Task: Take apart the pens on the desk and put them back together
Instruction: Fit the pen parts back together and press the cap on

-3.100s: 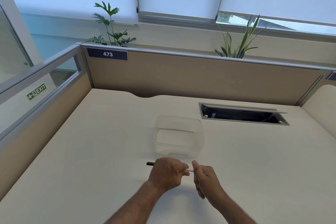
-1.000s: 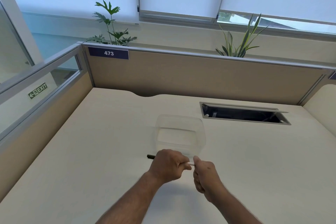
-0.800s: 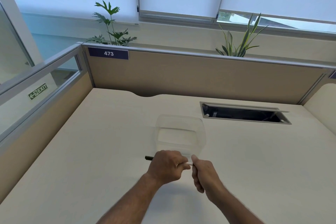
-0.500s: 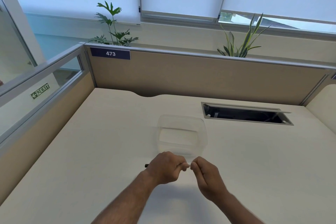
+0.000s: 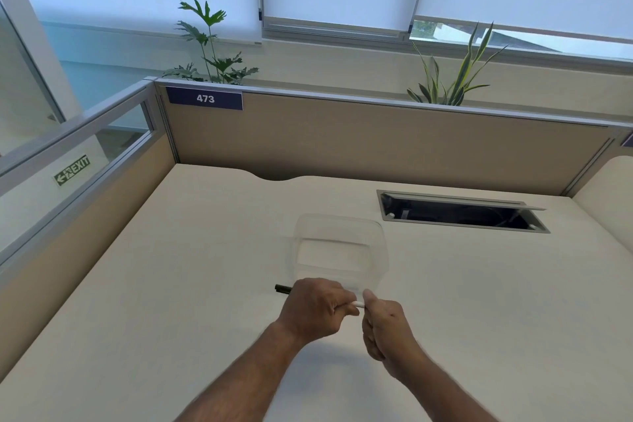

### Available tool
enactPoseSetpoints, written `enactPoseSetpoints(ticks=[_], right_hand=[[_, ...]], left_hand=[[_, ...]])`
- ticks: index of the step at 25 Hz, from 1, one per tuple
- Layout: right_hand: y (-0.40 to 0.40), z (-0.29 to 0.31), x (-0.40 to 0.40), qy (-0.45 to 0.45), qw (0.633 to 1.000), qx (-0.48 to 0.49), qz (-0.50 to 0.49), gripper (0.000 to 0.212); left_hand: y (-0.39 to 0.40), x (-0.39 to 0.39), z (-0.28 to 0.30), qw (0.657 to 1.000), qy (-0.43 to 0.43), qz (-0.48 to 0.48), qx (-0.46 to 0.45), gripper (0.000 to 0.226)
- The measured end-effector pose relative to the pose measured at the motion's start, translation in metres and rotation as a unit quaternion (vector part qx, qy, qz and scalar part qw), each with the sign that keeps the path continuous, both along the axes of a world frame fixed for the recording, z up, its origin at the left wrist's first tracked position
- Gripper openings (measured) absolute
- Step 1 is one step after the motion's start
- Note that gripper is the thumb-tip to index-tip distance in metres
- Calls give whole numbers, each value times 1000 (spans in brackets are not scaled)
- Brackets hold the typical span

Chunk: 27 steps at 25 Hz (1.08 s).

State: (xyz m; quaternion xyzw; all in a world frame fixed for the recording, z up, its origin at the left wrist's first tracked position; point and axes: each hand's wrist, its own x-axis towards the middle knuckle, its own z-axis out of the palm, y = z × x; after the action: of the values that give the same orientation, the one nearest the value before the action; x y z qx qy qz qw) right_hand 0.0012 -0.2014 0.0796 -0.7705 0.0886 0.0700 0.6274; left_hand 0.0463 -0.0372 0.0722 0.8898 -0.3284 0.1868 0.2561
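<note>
Two hands on one slim white pen w/ black end (image 5: 283, 289), held level just above the cream desk (image 5: 171, 267). Left hand (image 5: 317, 308) fisted round its barrel; right hand (image 5: 385, 322) pinches the white end. Clear plastic tub (image 5: 376, 243) just behind.

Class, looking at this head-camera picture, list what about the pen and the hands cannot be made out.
- Pen middle: hidden inside the left hand, head view.
- Pen's right end: covered by the right hand fingers.
- Whether the pen is apart or joined: too small, covered.
- Clear container contents: faint, blurred.
</note>
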Motion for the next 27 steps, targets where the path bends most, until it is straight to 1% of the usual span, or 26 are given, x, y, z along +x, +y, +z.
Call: enactPoseSetpoints(ticks=[2, 3, 4, 5, 7, 9, 11, 12, 14, 16, 17, 19, 21, 23, 25, 27], right_hand=[[0, 2, 1, 27, 999, 9, 14, 57], [0, 1, 2, 15, 1000, 3, 22, 57], [0, -1, 2, -18, 999, -30, 27, 57], [-2, -3, 3, -70, 994, -81, 30, 56], [-8, -8, 3, -169, 971, -165, 45, 45], [-16, -12, 2, -232, 947, -206, 79, 35], [-22, -16, 2, -279, 922, -251, 88, 30], [-24, -18, 2, -295, 913, -267, 86, 30], [-24, -21, 2, -311, 904, -282, 82, 38], [-22, -20, 3, -326, 898, -286, 73, 47], [-20, -18, 3, -327, 899, -282, 69, 49], [-15, -16, 3, -302, 919, -248, 54, 46], [-8, -14, 5, -219, 960, -175, 22, 51], [-3, -9, 6, -122, 989, -85, -5, 58], [1, -1, 5, -41, 999, -3, -14, 56], [4, 7, 3, -5, 1000, 26, -9, 53]], left_hand=[[2, 0, -1, 1000, -4, 12, 8, 22], [4, 1, -2, 1000, -4, 16, 14, 26], [5, 0, -3, 1000, -2, 17, 21, 30], [5, 0, -4, 1000, 4, 13, 26, 33], [4, -1, -3, 999, 32, -2, 37, 36], [4, -2, -1, 996, 75, -13, 41, 34], [4, -2, 0, 991, 119, -29, 47, 33], [3, -2, 1, 988, 139, -39, 47, 34], [1, -2, 1, 983, 168, -54, 42, 34], [0, -3, 0, 981, 180, -64, 35, 33], [0, -3, 0, 981, 179, -65, 34, 34], [0, -3, 0, 984, 166, -62, 31, 34], [-1, -4, 0, 992, 116, -49, 5, 33], [-3, -3, -1, 999, 41, -21, -25, 33], [-3, -1, -4, 999, -12, 6, -33, 29], [-2, -1, -7, 999, -27, 21, -38, 23]])
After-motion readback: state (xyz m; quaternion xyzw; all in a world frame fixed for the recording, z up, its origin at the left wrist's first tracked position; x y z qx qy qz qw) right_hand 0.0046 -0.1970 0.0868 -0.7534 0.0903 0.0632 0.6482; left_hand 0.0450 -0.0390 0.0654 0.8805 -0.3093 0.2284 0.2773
